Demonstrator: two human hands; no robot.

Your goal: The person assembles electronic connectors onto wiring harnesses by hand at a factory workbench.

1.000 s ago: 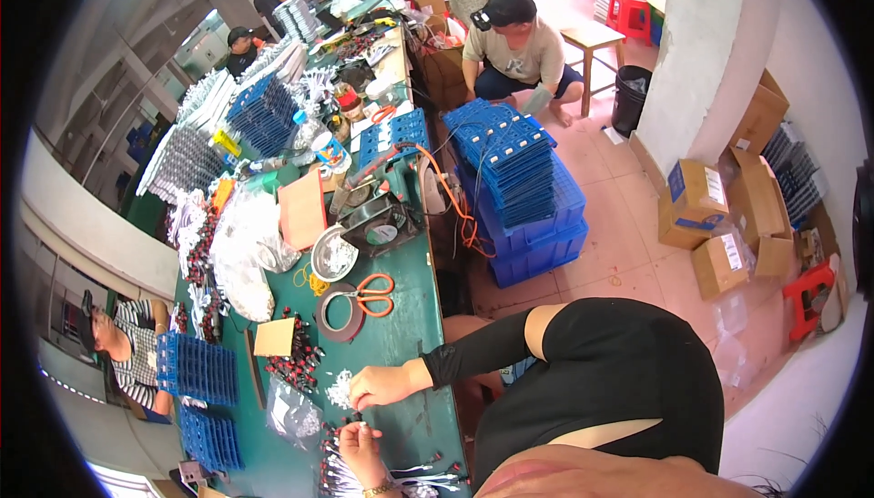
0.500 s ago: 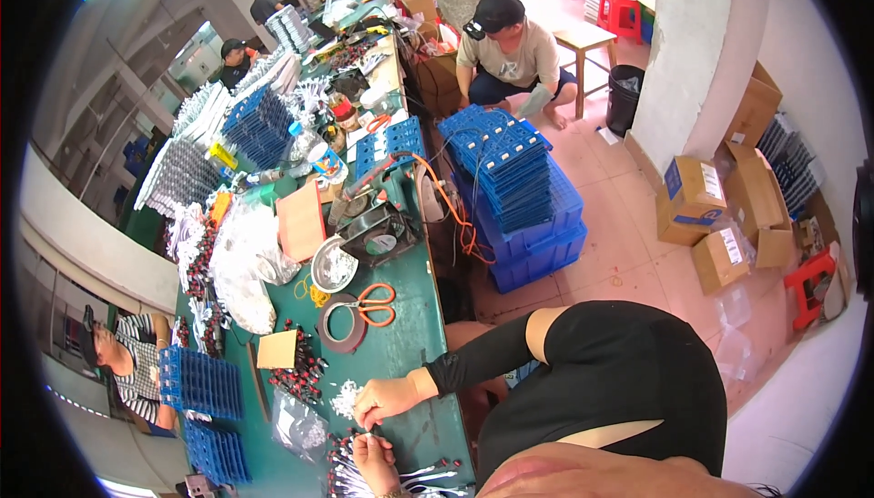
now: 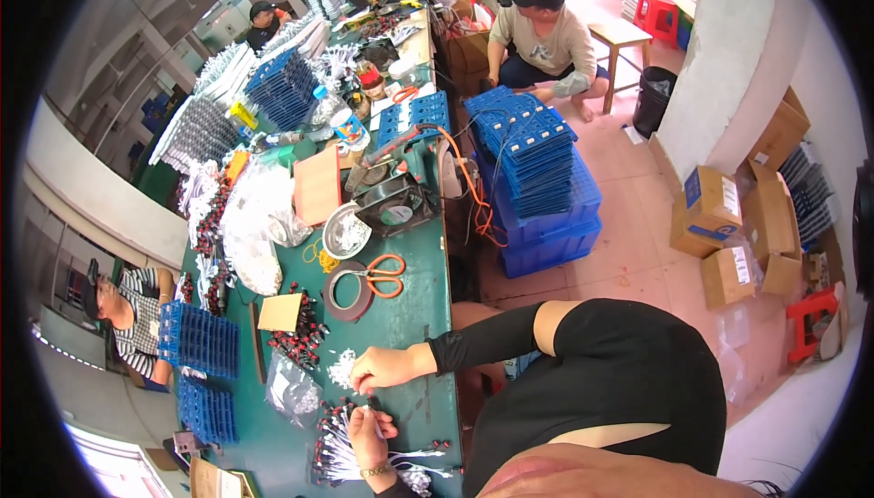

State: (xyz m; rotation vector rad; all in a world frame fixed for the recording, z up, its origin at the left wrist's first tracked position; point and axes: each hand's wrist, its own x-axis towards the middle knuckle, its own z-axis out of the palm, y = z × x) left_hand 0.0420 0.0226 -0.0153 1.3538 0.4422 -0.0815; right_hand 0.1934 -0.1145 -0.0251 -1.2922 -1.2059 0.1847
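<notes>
My right hand (image 3: 382, 370) has its fingers pinched together beside a small heap of white pieces (image 3: 342, 368). Anything between those fingertips is too small to make out. Just nearer, my left hand (image 3: 370, 434), with a bracelet at the wrist, is closed, thumb against fingers. A tiny white spot and a dark tip show at its fingertips, but I cannot tell what they belong to. Under and around it lies a bundle of white wires (image 3: 340, 458) with red and black ends. A clear plastic bag (image 3: 293, 389) of white pieces lies beside the heap.
Orange-handled scissors (image 3: 387, 277), a tape roll (image 3: 347, 291), a metal bowl (image 3: 347, 232) and a small fan (image 3: 394, 208) lie on the green table (image 3: 417, 316). Blue racks (image 3: 199, 339) stand across it near a person. Another person crouches by stacked blue panels (image 3: 528, 157) on blue crates.
The whole view has shifted slightly. My hands stay close together, both with fingers pinched; a dark tip now shows at my left fingertips. The crouching person has a hand at the blue panels.
</notes>
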